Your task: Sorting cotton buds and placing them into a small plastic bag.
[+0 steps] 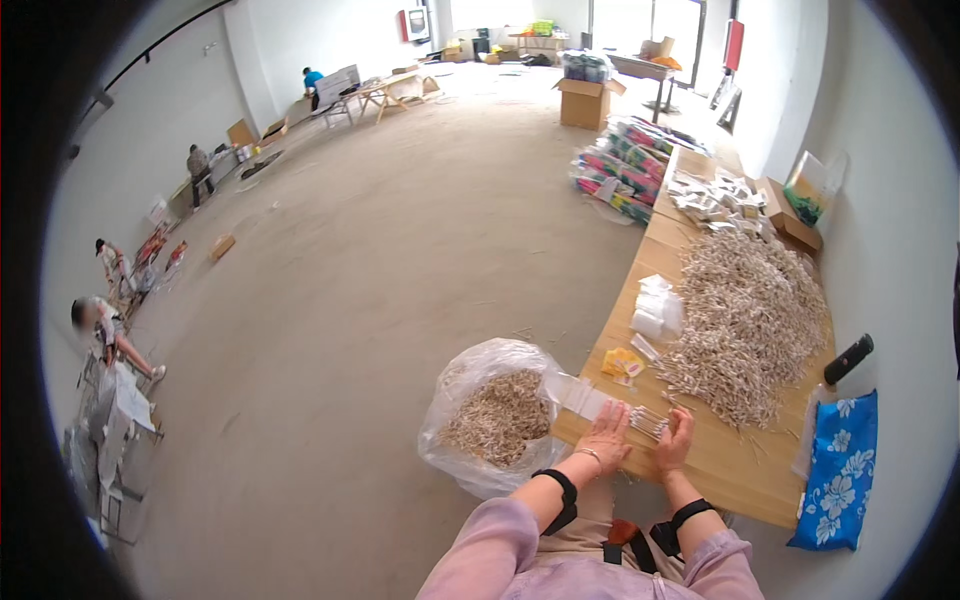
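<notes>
A small row of cotton swabs lies between my two hands at the near end of the wooden table. My left hand lies fairly flat with its fingers stretched out, at the edge of a clear and white plastic packet. Its fingertips point away from me, close to the left ends of the swabs. On the other side, my right hand has curled fingers closed at the right ends of the same swabs. A big heap of loose cotton swabs covers the table just beyond.
Left of the table, a clear plastic bag holds many swabs. Yellow packets and white plastic sleeves lie beside the heap. At right are a blue floral pouch and a black cylinder. Several people work along the far left wall.
</notes>
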`<state>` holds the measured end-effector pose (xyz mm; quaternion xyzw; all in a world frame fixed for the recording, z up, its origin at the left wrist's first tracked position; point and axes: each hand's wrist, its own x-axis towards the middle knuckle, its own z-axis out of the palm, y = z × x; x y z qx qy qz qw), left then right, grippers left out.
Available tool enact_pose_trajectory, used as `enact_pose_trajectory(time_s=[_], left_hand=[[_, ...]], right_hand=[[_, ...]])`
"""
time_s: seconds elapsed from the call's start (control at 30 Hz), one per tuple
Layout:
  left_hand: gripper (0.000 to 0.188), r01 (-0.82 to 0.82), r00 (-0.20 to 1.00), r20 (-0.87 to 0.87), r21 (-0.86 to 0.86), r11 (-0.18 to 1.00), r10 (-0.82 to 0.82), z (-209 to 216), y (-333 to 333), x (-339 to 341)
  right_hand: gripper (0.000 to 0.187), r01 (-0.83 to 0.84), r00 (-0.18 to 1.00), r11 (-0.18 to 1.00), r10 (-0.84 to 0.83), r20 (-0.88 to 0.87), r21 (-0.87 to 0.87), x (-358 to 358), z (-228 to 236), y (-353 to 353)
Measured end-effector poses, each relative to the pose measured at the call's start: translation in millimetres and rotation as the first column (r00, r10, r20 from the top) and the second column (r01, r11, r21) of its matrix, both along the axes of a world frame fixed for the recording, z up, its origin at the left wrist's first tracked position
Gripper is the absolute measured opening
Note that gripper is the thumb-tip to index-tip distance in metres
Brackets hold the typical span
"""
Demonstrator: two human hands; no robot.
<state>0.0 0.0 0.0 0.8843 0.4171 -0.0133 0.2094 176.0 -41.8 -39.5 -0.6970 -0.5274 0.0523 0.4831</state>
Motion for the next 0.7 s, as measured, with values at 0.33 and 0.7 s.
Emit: enact_pose_trajectory(time_s=[0.33, 0.7], left_hand=[[0.079, 0.022, 0.999, 0.031, -0.027, 0.999, -0.021, -5.2, 3.7, -13.9], [0.078, -0.008, 1.000, 0.003, -0.019, 1.000, 0.008, -3.7, 5.0, -9.4]], right_hand=[[0.035, 0.008, 0.997, 0.999, -0.004, -0.079, 0.053, -17.9, -2.5, -0.2], [0.035, 0.017, 0.987, 0.999, -0.011, -0.163, 0.037, -23.0, 21.0, -3.1]])
